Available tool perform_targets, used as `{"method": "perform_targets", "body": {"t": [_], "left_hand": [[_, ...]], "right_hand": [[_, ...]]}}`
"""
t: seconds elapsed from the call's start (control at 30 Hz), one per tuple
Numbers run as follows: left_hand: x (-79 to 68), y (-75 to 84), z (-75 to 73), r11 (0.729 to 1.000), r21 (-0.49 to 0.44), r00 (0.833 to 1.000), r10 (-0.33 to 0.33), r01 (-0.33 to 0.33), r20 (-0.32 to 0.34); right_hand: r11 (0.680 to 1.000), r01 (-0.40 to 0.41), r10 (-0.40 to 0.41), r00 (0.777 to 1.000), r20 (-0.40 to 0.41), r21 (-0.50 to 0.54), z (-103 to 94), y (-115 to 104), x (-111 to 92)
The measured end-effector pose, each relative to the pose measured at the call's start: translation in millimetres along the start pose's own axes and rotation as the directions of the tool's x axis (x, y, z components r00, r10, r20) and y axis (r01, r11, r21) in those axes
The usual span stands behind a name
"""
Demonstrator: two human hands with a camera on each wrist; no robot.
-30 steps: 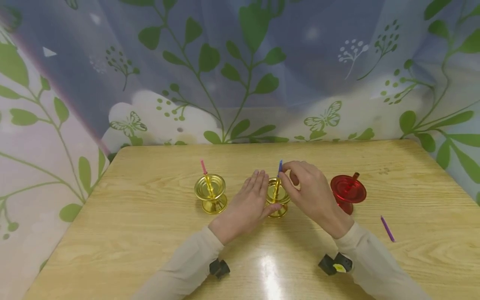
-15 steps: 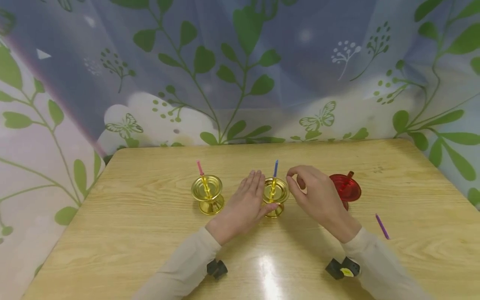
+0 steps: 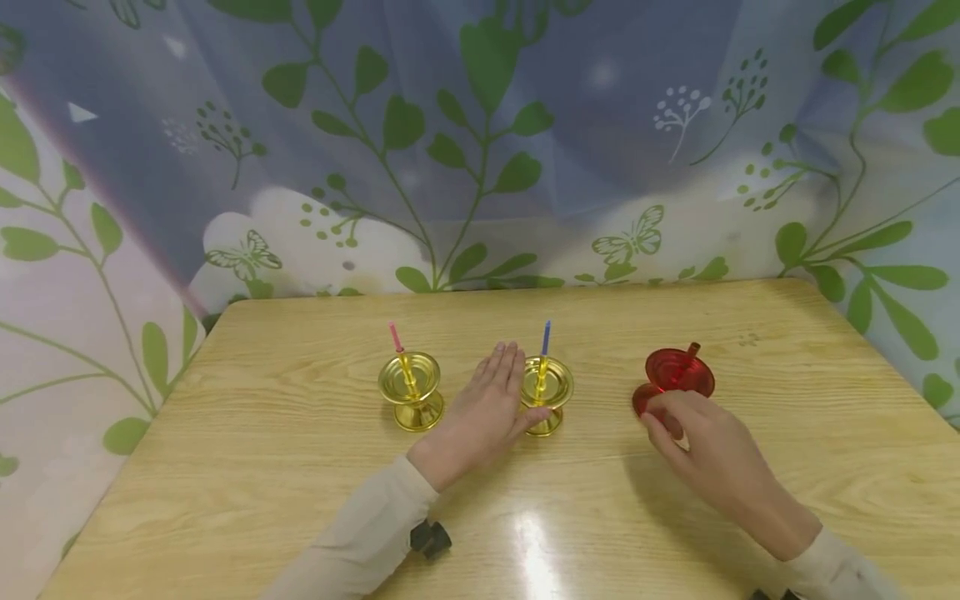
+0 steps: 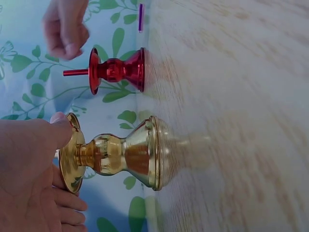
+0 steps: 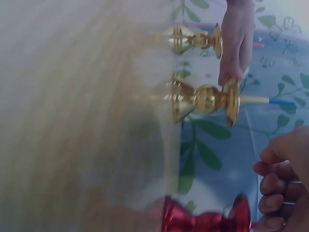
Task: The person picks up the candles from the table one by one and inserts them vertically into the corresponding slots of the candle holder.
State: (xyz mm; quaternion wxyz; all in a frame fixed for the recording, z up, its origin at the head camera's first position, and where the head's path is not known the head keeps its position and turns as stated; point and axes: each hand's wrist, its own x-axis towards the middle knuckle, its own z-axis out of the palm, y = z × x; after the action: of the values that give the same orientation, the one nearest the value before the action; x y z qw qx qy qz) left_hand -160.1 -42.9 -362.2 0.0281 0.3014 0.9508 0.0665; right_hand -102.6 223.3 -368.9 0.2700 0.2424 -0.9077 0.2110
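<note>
My left hand [image 3: 476, 421] holds the middle gold candlestick [image 3: 547, 385] by its dish, fingers straight along the left side and thumb across the front. In the left wrist view the thumb lies at the rim of this gold candlestick [image 4: 107, 154]. A blue candle [image 3: 546, 338] stands upright in its socket. My right hand [image 3: 712, 454], fingers loosely bent with nothing between them, is in front of the red candlestick [image 3: 675, 371] and covers part of its base in the head view. The red candlestick [image 4: 116, 71] has a bare socket tube.
To the left stands another gold candlestick [image 3: 412, 387] with a pink candle [image 3: 395, 336] in it. A purple candle [image 4: 141, 18] lies on the table beyond the red candlestick, hidden behind the right hand in the head view. A patterned cloth [image 3: 450, 167] hangs behind the wooden table [image 3: 300, 350].
My right hand has let go of the blue candle and moved right and nearer, to the red candlestick. The left hand has stayed at the middle gold candlestick.
</note>
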Motion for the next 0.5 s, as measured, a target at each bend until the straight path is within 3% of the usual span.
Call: {"method": "perform_targets", "body": {"t": [0.23,0.5], "left_hand": [[-1.0,-0.5,-0.4,1.0,-0.002,1.0,0.004,-0.004,-0.014],[-1.2,0.9,-0.2,1.0,-0.012,1.0,0.017,-0.017,-0.019]], "right_hand": [[0.994,-0.107,0.108,0.992,0.064,-0.024,-14.4,26.2,-24.2],[0.98,-0.193,0.196,0.979,0.062,-0.051,-28.7,51.0,-44.0]]}}
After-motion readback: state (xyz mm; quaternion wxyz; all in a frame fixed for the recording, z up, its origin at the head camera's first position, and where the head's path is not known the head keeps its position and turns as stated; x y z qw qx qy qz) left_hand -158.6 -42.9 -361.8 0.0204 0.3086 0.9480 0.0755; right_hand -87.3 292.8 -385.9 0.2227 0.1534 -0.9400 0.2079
